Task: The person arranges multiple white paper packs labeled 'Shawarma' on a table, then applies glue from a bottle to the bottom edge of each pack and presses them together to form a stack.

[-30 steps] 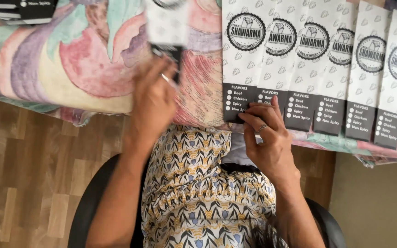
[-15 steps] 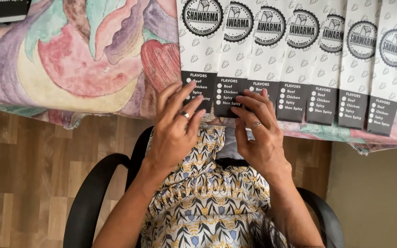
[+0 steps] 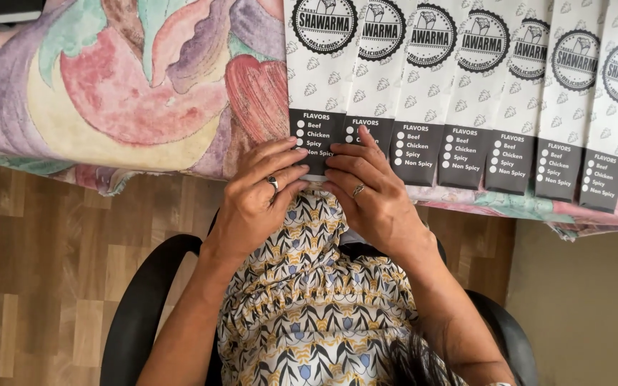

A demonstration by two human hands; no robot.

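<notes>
— Under both hands, at the table edge: the leftmost paper sleeve (image 3: pixel 321 78), white with a small pattern, a round dark emblem up top and a dark band with tick circles at the bottom.

— Left hand (image 3: pixel 262 196)?

— Laid flat, fingers (image 3: pixel 280 159) together and stretched forward, tips resting on the dark band's lower left corner. Ring on one finger. Not pinching, only pressing down.

— And the right hand (image 3: pixel 370 193)?

— Just beside the left, nearly touching it. Fingers slightly fanned, tips on the same band's right part and reaching onto the next sleeve's band. Also ringed, also pressing flat rather than gripping.

— Beyond the fingertips?

— Row of overlapping sleeves (image 3: pixel 531 93) of the same kind, running off to the right of the right hand, each partly covering its neighbour, lower ends stepping a little downward toward the far right.

— Beneath all that?

— Tablecloth (image 3: pixel 130 93) with large pastel shapes in pink, purple, yellow and green, spreading well to the left of the left hand and hanging over the edge.

— Nearer than the wrists?

— Patterned dress (image 3: pixel 309 307) in white, yellow and blue over the lap, black chair (image 3: pixel 141 300) arms on either side, wooden floor (image 3: pixel 30 271) below the left forearm, plain beige floor past the right elbow.
</notes>
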